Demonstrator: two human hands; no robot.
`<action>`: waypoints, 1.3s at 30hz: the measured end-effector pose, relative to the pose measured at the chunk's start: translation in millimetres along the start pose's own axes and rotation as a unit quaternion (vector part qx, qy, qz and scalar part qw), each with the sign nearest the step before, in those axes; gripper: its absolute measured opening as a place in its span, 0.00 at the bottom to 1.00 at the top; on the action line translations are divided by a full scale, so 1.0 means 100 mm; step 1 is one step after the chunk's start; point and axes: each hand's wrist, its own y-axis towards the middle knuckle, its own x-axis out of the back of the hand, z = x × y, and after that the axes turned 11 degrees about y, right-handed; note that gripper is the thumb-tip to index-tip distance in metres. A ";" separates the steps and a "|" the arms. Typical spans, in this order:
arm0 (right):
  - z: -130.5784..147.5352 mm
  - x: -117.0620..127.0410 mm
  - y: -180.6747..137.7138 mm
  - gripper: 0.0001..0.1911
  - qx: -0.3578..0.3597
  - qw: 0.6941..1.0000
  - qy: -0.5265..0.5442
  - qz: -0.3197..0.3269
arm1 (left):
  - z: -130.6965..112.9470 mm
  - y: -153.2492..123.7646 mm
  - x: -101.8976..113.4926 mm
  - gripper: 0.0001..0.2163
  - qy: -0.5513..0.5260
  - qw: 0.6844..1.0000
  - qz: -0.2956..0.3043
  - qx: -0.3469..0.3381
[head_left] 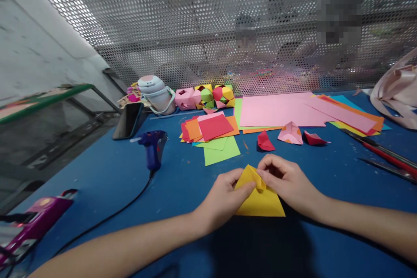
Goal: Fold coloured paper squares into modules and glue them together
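A yellow sheet of paper [263,205], partly folded, is held between my two hands just above the blue table. My left hand [224,195] grips its left side, the thumb pressed on the front near a fold. At the upper right edge, my right hand [288,182] pinches the folded flap between thumb and fingers. Beyond my hands lie a small folded red paper piece [266,141], a folded pink paper piece with orange spots [290,133] and a second red folded piece [314,138].
Colored paper squares [215,128] are stacked ahead, with larger pink sheets [280,110] behind. A blue glue gun [152,147] trails its cord leftward. A phone [128,120], a white bottle [158,93] and folded paper balls [205,97] stand farther back. Scissors [387,152] lie right. Perforated metal [208,21] bounds the back.
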 end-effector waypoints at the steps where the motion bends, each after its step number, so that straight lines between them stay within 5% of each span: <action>1: 0.00 0.00 -0.01 0.09 0.005 1.000 -0.003 0.006 | 0.01 0.00 0.00 0.13 0.003 1.000 -0.005 -0.001; 13: 0.00 0.00 0.01 0.04 0.053 0.994 -0.094 -0.006 | 0.04 0.02 0.02 0.11 0.032 0.998 -0.038 -0.022; 21: 0.00 0.02 0.03 0.02 0.074 0.989 -0.129 0.015 | -0.01 0.03 0.03 0.10 0.126 0.991 -0.003 -0.046; 32: -0.14 0.09 0.06 0.11 0.255 0.952 -0.158 0.066 | -0.02 0.08 0.09 0.08 0.151 0.987 0.015 -0.054; 39: -0.13 0.11 0.06 0.12 0.256 0.947 -0.169 0.094 | 0.00 0.07 0.10 0.08 0.148 0.987 0.022 -0.056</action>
